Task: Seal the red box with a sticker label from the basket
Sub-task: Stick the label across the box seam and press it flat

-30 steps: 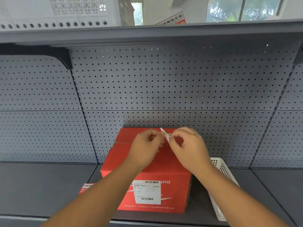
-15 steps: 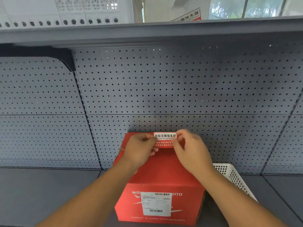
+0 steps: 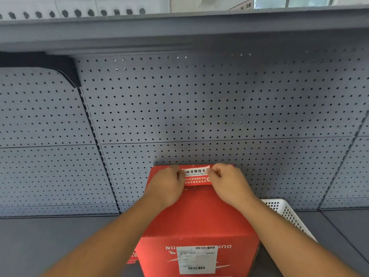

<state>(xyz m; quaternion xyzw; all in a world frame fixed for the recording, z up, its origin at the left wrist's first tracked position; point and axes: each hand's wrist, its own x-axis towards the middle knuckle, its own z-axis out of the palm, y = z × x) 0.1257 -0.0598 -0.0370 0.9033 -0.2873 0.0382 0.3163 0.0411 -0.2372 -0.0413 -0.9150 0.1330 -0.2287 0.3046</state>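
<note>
A red cardboard box (image 3: 199,216) stands on the grey shelf against the pegboard, with a white shipping label on its near face. A red-and-white sticker label (image 3: 196,175) with Chinese print stretches across the far top edge of the box. My left hand (image 3: 166,184) pinches the sticker's left end and my right hand (image 3: 229,182) pinches its right end. Whether the sticker touches the box surface I cannot tell. The white plastic basket (image 3: 287,214) sits right of the box, mostly hidden behind my right forearm.
A grey pegboard back wall (image 3: 199,106) rises right behind the box. An upper shelf (image 3: 179,27) overhangs above. A small red paper scrap (image 3: 132,256) lies by the box's lower left corner. The grey shelf floor (image 3: 50,242) spreads left.
The sticker went from edge-on between my fingertips to spread flat, print up, and both hands have brought it down to the far top edge of the box.
</note>
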